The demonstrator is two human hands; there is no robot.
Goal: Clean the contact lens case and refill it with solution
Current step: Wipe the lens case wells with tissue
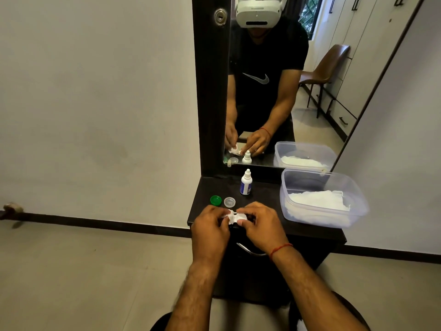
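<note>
Both hands meet over the front edge of the dark dresser top [267,199]. My left hand [210,225] and my right hand [260,225] pinch a small white item [235,217] between them; it looks like the contact lens case with white tissue on it, mostly hidden by my fingers. Just behind my hands lie two loose caps, a green cap [215,200] and a clear cap [229,201]. Further back, near the mirror, stands a small white solution bottle [245,182] with a blue label, upright and capped.
A clear plastic tub [353,187] with white tissues inside sits at the right of the dresser top. A tall mirror [274,80] rises behind it. A metal drawer handle [248,250] shows below my right hand. A wall is at the left, and floor lies below.
</note>
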